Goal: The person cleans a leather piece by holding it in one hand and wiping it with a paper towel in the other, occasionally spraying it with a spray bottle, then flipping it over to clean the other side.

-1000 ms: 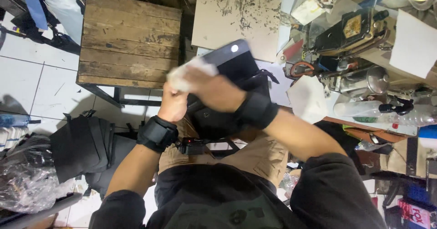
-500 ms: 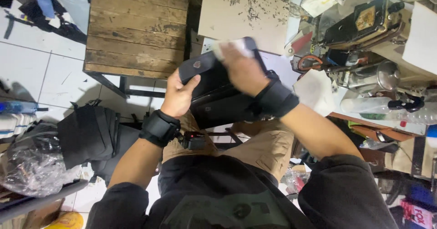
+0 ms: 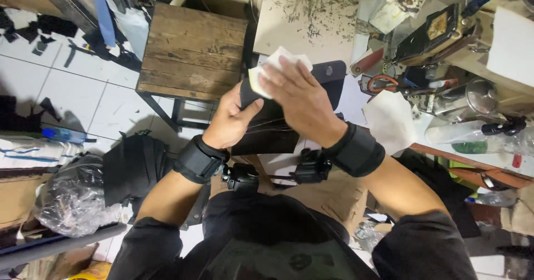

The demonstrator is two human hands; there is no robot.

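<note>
My left hand [image 3: 231,121] grips the left edge of a black leather piece [image 3: 300,104], a flat panel with a round hole near its far right corner. It is held above my lap. My right hand [image 3: 300,99] lies flat on top of the panel and presses a small white cloth [image 3: 272,68] onto its near left corner. Both wrists carry wide black bands. The middle of the panel is hidden under my right hand.
A wooden stool [image 3: 192,52] stands on the tiled floor ahead left. A beige board [image 3: 311,18] with dark scraps lies beyond the panel. To the right a cluttered workbench holds a black machine [image 3: 439,32], red-handled scissors [image 3: 378,82] and a plastic bottle [image 3: 478,132]. Black bags [image 3: 133,166] sit at left.
My right hand has slid with the white cloth from the far right part of the panel toward its left corner. The left hand keeps its grip on the panel's edge.
</note>
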